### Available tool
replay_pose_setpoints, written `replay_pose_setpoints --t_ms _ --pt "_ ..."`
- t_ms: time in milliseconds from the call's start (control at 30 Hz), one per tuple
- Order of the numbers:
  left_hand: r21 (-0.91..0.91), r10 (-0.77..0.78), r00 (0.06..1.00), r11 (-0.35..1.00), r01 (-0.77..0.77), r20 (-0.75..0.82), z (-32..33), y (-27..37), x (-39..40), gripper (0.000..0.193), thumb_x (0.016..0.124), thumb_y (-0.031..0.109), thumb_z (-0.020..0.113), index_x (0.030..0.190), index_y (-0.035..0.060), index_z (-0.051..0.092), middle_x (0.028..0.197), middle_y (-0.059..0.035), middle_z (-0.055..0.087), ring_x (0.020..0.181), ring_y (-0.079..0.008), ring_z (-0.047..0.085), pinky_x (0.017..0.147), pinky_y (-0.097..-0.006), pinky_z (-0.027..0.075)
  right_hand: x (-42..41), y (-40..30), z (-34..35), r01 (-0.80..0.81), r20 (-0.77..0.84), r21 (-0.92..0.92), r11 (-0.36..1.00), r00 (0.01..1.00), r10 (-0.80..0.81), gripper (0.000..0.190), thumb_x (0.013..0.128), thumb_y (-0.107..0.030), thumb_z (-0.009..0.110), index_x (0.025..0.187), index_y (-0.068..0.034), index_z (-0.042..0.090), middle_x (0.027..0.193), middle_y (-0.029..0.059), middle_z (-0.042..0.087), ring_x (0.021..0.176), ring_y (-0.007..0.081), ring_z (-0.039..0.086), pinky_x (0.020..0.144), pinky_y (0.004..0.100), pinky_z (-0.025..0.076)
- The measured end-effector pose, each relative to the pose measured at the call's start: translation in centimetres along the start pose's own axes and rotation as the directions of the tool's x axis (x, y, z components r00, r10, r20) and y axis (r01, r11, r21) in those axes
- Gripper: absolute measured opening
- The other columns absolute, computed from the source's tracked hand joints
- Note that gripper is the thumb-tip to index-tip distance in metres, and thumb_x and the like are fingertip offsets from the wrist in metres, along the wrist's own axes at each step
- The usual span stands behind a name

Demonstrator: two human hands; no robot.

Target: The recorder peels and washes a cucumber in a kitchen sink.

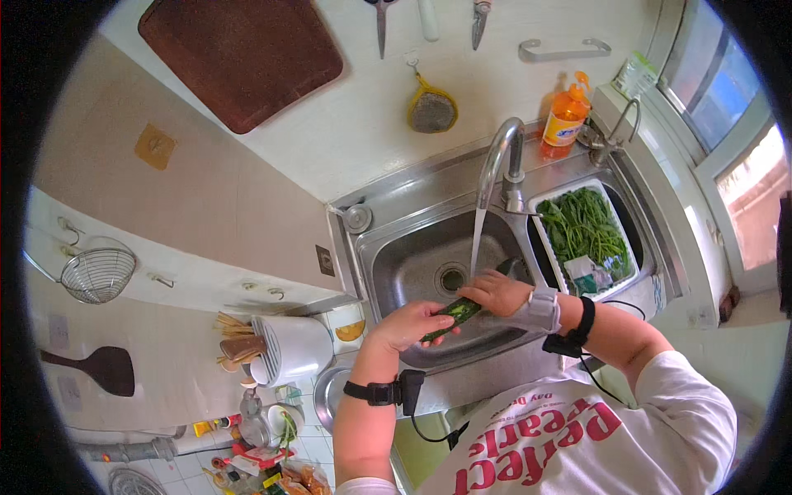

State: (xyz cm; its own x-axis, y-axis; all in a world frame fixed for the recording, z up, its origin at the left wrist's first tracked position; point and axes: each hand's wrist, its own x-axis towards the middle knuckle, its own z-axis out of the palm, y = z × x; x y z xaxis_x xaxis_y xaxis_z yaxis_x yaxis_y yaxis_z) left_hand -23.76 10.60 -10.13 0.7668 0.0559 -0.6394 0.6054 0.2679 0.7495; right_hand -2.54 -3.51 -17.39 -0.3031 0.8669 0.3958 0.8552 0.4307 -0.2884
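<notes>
A dark green cucumber [459, 311] lies aslant over the front of the stainless steel sink basin [396, 272]. My left hand [411, 325] grips its near end, thumb on top. Farther along, my right hand [498, 292] is wrapped over it, and the far tip shows beyond my fingers. Water [476, 241] runs from the curved chrome faucet [495, 158] and falls by my right fingers. The drain [451, 279] sits just behind the cucumber. My right palm hides part of the cucumber.
A white tray of leafy greens [581, 226] rests over the smaller right basin. Behind it stands an orange dish soap bottle [564, 120]. Left of the sink are a white utensil holder [297, 351] and a metal bowl [328, 396]. A brown cutting board [241, 59] hangs on the wall.
</notes>
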Motion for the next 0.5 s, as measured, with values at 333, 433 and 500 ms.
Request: replay_pose_setpoints --t_ms 333,433,500 --pt "0.114 0.316 0.831 0.948 -0.297 -0.458 0.7 -1.7 -3.9 0.027 0.096 0.012 0.055 0.116 -0.0054 0.061 0.088 -0.0125 0.069 0.067 -0.0142 0.065 0.056 -0.0256 0.053 -1.3 -1.4 -1.9 -0.356 0.214 0.359 0.863 0.931 0.295 0.063 0.080 -0.020 0.069 0.133 -0.002 0.043 0.118 0.0214 0.056 0.110 0.0406 0.053 0.095 0.0442 0.044" --pt "0.193 0.388 0.762 0.921 -0.338 -0.519 1.4 -1.2 -4.2 0.026 0.093 0.005 0.058 0.116 -0.0064 0.062 0.088 -0.0127 0.069 0.068 -0.0142 0.065 0.059 -0.0263 0.055 -1.2 -2.3 -2.5 -0.357 0.200 0.319 0.878 0.931 0.305 0.064 0.079 -0.021 0.070 0.133 -0.001 0.043 0.117 0.0217 0.055 0.110 0.0409 0.053 0.094 0.0441 0.044" --pt "0.225 0.390 0.774 0.921 -0.319 -0.499 1.4 -1.1 -4.5 0.024 0.092 0.003 0.058 0.114 -0.0068 0.063 0.088 -0.0127 0.069 0.069 -0.0143 0.066 0.061 -0.0266 0.056 -1.2 -2.8 -2.8 -0.341 0.182 0.291 0.894 0.937 0.298 0.063 0.079 -0.020 0.070 0.132 -0.001 0.043 0.116 0.0217 0.055 0.110 0.0408 0.053 0.094 0.0439 0.044"
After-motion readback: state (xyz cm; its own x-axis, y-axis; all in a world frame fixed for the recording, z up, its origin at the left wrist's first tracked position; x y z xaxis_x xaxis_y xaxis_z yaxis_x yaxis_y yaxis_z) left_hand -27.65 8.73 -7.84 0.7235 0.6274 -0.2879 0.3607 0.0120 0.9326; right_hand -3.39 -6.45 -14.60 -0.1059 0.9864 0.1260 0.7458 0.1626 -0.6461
